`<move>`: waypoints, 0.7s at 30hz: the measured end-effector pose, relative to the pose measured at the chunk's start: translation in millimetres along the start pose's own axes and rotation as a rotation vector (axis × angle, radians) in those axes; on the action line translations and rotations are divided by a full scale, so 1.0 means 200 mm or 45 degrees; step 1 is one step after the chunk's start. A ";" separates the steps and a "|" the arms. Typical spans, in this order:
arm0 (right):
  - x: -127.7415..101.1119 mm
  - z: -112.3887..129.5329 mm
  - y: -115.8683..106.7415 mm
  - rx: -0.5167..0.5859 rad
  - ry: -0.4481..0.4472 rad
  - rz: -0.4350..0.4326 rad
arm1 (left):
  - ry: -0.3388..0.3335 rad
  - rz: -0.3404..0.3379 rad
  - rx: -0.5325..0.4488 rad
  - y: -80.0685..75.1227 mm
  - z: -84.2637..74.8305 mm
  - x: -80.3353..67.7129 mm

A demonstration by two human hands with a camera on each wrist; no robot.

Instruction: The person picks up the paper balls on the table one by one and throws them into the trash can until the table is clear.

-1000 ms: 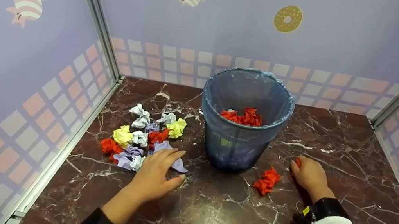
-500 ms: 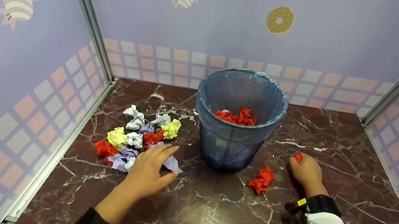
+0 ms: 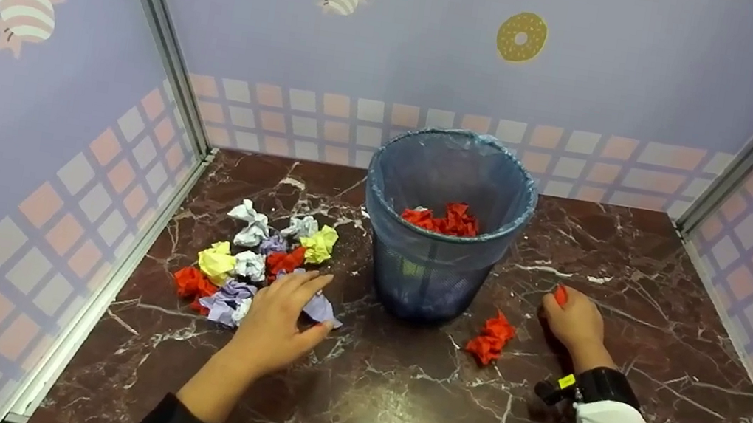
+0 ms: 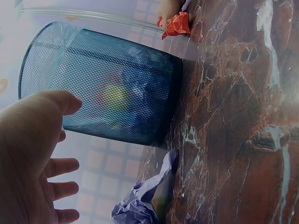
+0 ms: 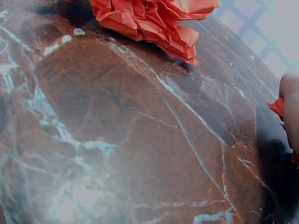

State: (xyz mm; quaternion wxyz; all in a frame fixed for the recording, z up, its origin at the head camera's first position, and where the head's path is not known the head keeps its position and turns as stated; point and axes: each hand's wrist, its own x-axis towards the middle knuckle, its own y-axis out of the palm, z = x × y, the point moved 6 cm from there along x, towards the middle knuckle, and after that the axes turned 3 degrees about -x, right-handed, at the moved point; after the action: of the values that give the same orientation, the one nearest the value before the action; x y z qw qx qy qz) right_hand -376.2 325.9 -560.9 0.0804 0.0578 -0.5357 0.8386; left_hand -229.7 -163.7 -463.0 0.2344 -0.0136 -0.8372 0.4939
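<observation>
My right hand [image 3: 576, 323] grips a red crumpled paper ball [image 3: 561, 296] on the tabletop, right of the bin; most of that ball is hidden by the fingers. Another red paper ball [image 3: 492, 339] lies between this hand and the bin, large at the top of the right wrist view. My left hand [image 3: 277, 324] hovers with spread fingers over the near right side of a paper pile. A purple crumpled paper [image 3: 320, 309] shows just beyond its fingers. In the left wrist view the thumb and fingers [image 4: 65, 189] stand apart with nothing between them.
A blue mesh bin [image 3: 422, 278] with a plastic liner stands mid-table, red paper balls [image 3: 457, 220] inside. White [image 3: 250, 266], yellow [image 3: 216, 262], purple and red paper balls form the pile at left. Patterned panels [image 3: 401, 43] enclose the marble-look table [image 3: 423, 398] at the back and sides.
The head view has turned slightly, so the scene sits further left. Both hands stay in nearly the same places, the right one still holding its red paper ball.
</observation>
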 end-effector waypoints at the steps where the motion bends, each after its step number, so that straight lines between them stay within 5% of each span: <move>1: 0.00 0.00 0.00 -0.001 -0.002 -0.001 | -0.001 -0.003 0.002 0.00 0.00 0.00; 11: -0.01 0.03 0.01 0.002 -0.041 0.052 | -0.022 -0.010 0.010 -0.04 0.04 0.00; 21: 0.03 0.08 -0.12 0.207 -0.043 0.058 | -0.046 -0.044 0.012 -0.08 0.09 -0.02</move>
State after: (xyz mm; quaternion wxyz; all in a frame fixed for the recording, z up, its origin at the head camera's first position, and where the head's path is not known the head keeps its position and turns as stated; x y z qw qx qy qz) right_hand -376.9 322.1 -532.9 0.0474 0.0663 -0.4684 0.8798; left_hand -230.7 -188.3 -458.3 0.2278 0.0107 -0.8390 0.4941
